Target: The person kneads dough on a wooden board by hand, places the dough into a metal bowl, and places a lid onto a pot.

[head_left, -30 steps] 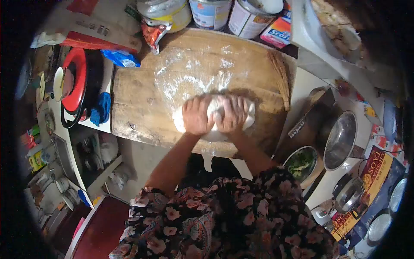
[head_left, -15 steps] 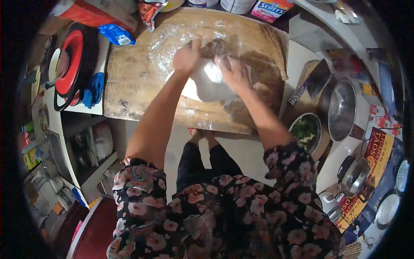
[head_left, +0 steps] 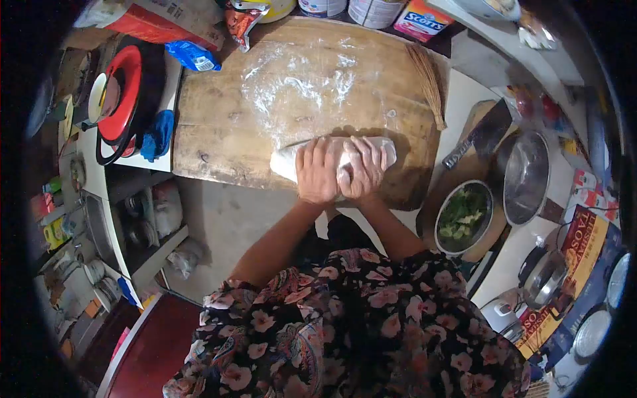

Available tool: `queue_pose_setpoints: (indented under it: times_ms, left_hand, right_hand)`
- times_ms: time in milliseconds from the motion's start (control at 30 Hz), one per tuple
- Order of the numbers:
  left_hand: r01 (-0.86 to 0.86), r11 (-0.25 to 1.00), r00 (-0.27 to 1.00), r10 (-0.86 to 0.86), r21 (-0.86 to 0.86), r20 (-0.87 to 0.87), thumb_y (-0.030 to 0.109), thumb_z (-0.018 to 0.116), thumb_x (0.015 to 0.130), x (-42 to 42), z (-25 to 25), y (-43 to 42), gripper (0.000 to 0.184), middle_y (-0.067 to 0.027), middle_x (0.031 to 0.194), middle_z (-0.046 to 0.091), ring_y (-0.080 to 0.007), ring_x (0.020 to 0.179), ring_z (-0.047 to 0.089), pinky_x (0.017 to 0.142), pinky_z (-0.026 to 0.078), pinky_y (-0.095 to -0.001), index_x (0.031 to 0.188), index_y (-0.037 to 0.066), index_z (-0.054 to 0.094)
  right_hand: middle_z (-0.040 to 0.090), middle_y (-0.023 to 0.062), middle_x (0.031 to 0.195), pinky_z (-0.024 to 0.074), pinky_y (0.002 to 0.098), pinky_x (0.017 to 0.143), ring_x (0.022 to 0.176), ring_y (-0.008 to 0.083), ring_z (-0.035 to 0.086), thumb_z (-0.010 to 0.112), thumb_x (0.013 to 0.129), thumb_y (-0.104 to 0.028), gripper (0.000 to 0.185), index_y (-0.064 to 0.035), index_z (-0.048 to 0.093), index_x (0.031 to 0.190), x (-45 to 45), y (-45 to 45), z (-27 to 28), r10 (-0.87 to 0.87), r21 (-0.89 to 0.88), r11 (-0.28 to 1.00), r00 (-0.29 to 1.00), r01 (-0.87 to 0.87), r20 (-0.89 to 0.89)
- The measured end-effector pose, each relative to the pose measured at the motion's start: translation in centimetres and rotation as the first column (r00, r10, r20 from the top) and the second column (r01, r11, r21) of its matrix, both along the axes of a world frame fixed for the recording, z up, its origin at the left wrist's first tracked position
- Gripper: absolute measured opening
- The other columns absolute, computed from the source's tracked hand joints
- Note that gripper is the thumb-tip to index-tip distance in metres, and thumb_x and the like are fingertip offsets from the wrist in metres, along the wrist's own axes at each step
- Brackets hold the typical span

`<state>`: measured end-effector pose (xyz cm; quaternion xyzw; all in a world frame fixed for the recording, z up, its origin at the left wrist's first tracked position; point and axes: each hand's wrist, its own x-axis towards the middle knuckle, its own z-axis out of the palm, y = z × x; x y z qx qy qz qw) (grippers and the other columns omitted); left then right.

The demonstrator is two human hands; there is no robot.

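Note:
A thick, pale roll of dough (head_left: 284,162) lies sideways along the near edge of the wooden board (head_left: 219,126). My left hand (head_left: 318,171) curls over its middle, fingers close together on top. Just beside it, my right hand (head_left: 363,167) presses on the dough's right half, its fingers slightly apart and bent over the far side. Both ends of the roll stick out past my hands. The underside of the dough is hidden. White flour (head_left: 292,83) is smeared over the board beyond the dough.
A straw whisk broom (head_left: 428,86) lies on the board's right edge. To the right are a cleaver (head_left: 479,134), a bowl of greens (head_left: 464,217) and a metal basin (head_left: 526,178). A red basin (head_left: 124,99) and blue cloth (head_left: 157,136) stand left.
Both hands have come back toward my body and closer together. The dough, earlier a wide sheet partly lifted and blurred, is now a compact roll at the board's near edge.

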<state>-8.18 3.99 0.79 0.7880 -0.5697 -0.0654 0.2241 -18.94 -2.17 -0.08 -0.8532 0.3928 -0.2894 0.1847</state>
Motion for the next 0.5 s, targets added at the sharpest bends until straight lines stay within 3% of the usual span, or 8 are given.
queue_pose_setpoints:
  times_ms: [67,167,300,367,433,500]
  left_hand:
    - [-0.012,1.0,1.0,0.012,0.019,0.011,0.034,0.055,0.078,0.1,-0.8,0.1,0.053,-0.0124,0.131,0.047,-0.0317,0.124,0.04,0.104,0.025,-0.052,0.125,0.011,0.051]
    - [-0.008,1.0,1.0,0.009,0.03,-0.011,0.037,0.056,0.078,1.1,-1.2,-1.4,0.054,-0.0123,0.13,0.047,-0.0322,0.123,0.041,0.104,0.025,-0.0512,0.126,0.012,0.051]
    - [-0.026,0.999,1.0,0.026,0.019,-0.013,0.039,0.055,0.079,3.2,-1.4,-5.1,0.052,-0.0127,0.125,0.05,-0.0325,0.119,0.044,0.101,0.029,-0.0499,0.125,0.014,0.052]
    - [-0.02,0.999,0.999,0.018,-0.029,-0.045,0.039,0.053,0.08,4.6,-1.8,-7.2,0.05,-0.0136,0.121,0.053,-0.0334,0.114,0.047,0.099,0.032,-0.049,0.123,0.014,0.053]
    - [-0.058,0.998,0.998,0.057,-0.013,-0.002,0.044,0.052,0.077,6.0,-3.1,-9.0,0.056,-0.0134,0.118,0.053,-0.0325,0.11,0.048,0.1,0.03,-0.0498,0.122,0.012,0.052]
    - [-0.126,0.987,0.992,0.126,-0.096,-0.003,0.045,0.051,0.077,6.3,-3.0,-10.2,0.053,-0.0142,0.117,0.053,-0.0341,0.111,0.048,0.1,0.031,-0.05,0.119,0.012,0.053]
  right_hand:
    - [0.055,0.0169,0.122,0.0233,0.0544,0.103,0.115,0.0351,0.05,0.034,0.088,-0.051,0.058,-0.0046,0.057,0.114,0.2,-0.5,-1.6,0.025,-0.091,0.996,0.998,-0.021,0.049]
    - [0.055,0.0162,0.121,0.0243,0.0542,0.103,0.114,0.0347,0.051,0.033,0.089,-0.051,0.058,-0.0047,0.057,0.113,1.1,-2.0,-1.3,0.036,-0.056,0.998,0.999,-0.036,0.006]
    - [0.057,0.0164,0.116,0.0303,0.0514,0.1,0.109,0.0352,0.053,0.042,0.086,-0.049,0.054,-0.0045,0.057,0.112,3.3,-5.9,-0.9,0.051,-0.029,0.998,0.998,-0.05,0.028]
    - [0.06,0.0156,0.101,0.0362,0.05,0.09,0.096,0.0353,0.055,0.049,0.082,-0.048,0.051,-0.005,0.059,0.108,4.4,-8.0,-1.3,0.064,-0.093,0.994,0.996,-0.058,0.063]
    - [0.059,0.0157,0.102,0.037,0.049,0.089,0.096,0.0345,0.054,0.052,0.08,-0.037,0.044,-0.0066,0.058,0.11,5.4,-9.3,-1.0,0.02,0.013,1.0,0.997,-0.019,-0.079]
    - [0.059,0.0164,0.101,0.0386,0.0469,0.087,0.096,0.0347,0.054,0.055,0.079,-0.035,0.042,-0.0066,0.058,0.11,6.2,-10.3,-1.3,-0.01,0.013,1.0,0.999,0.011,-0.041]
